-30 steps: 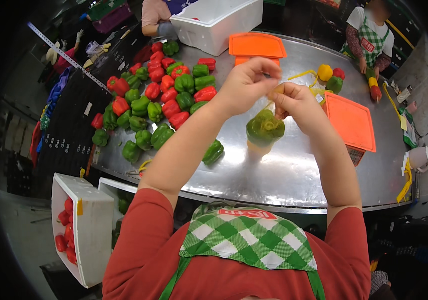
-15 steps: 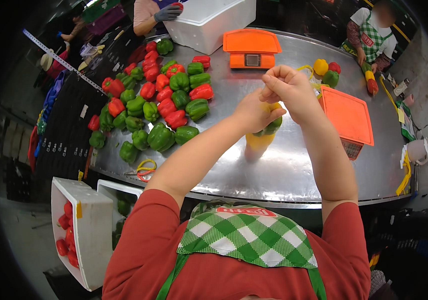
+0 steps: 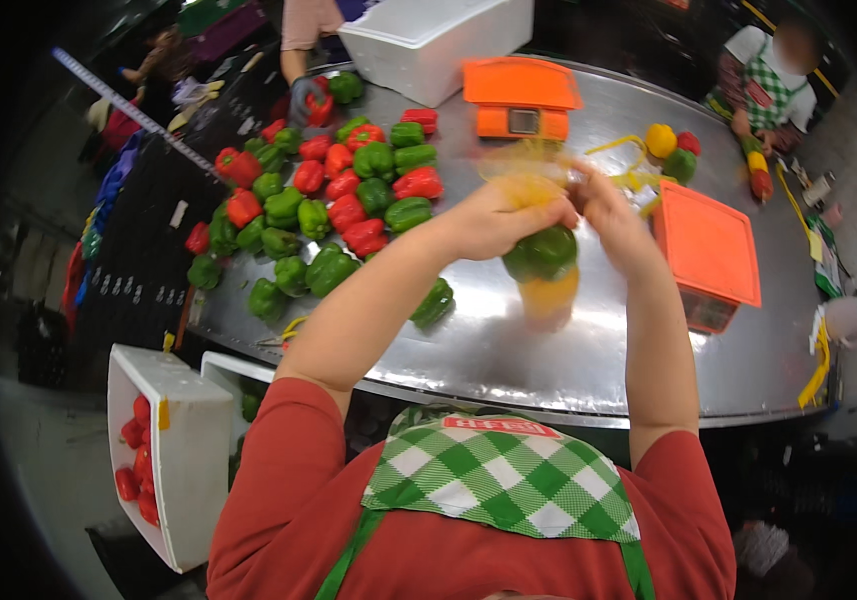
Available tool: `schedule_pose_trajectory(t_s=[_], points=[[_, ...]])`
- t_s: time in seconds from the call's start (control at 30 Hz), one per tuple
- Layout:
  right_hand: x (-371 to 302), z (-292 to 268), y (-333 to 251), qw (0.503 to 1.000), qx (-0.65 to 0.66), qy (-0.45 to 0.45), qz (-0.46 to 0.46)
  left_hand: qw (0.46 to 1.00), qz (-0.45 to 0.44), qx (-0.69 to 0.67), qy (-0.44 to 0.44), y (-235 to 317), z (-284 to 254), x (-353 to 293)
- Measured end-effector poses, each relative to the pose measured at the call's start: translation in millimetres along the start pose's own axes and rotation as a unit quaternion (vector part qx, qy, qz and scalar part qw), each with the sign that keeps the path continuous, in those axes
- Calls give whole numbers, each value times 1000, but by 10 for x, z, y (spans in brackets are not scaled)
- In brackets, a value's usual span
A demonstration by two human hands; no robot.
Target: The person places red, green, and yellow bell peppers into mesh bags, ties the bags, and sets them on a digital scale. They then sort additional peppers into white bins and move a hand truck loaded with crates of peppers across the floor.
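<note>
My left hand (image 3: 511, 214) is closed around a blurred, thin yellow wrapping (image 3: 527, 186) above the steel table. A green bell pepper (image 3: 543, 253) shows just below its fingers, with a yellow patch (image 3: 549, 292) beneath that I cannot tell from a reflection. My right hand (image 3: 611, 212) is close beside the left, its fingers bent and smeared by motion, so their grip is unclear. Many loose green and red bell peppers (image 3: 347, 210) spread over the table to the left. One green bell pepper (image 3: 435, 303) lies by my left forearm.
One orange scale (image 3: 524, 122) stands at the back, another orange scale (image 3: 709, 250) on the right. Yellow netting (image 3: 629, 180) and several peppers lie between them. White foam boxes (image 3: 189, 460) stand lower left. One co-worker's gloved hand (image 3: 306, 100) touches a red pepper; another person works far right.
My hands have lowered slightly, and more of the green pepper shows below them. The wrapping is now blurred. The co-worker's gloved hand has come down to the pepper pile. The whole view has shifted slightly.
</note>
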State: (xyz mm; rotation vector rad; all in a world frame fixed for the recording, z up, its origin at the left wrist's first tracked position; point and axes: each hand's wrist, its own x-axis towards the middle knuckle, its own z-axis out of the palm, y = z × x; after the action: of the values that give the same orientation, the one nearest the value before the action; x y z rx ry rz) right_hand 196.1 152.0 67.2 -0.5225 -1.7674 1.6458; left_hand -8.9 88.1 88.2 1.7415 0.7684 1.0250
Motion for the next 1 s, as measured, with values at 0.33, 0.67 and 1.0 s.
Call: schedule_pose_trajectory(t_s=[0.33, 0.67, 1.0], points=[[-223, 460, 206, 993, 92, -60, 42, 992, -28, -113, 49, -10, -40, -75], [-769, 987, 67, 933, -337, 12, -126, 690, -68, 721, -1, 323, -430, 396], [292, -36, 240, 931, -83, 330, -132, 817, -17, 576, -17, 402, -468, 621]])
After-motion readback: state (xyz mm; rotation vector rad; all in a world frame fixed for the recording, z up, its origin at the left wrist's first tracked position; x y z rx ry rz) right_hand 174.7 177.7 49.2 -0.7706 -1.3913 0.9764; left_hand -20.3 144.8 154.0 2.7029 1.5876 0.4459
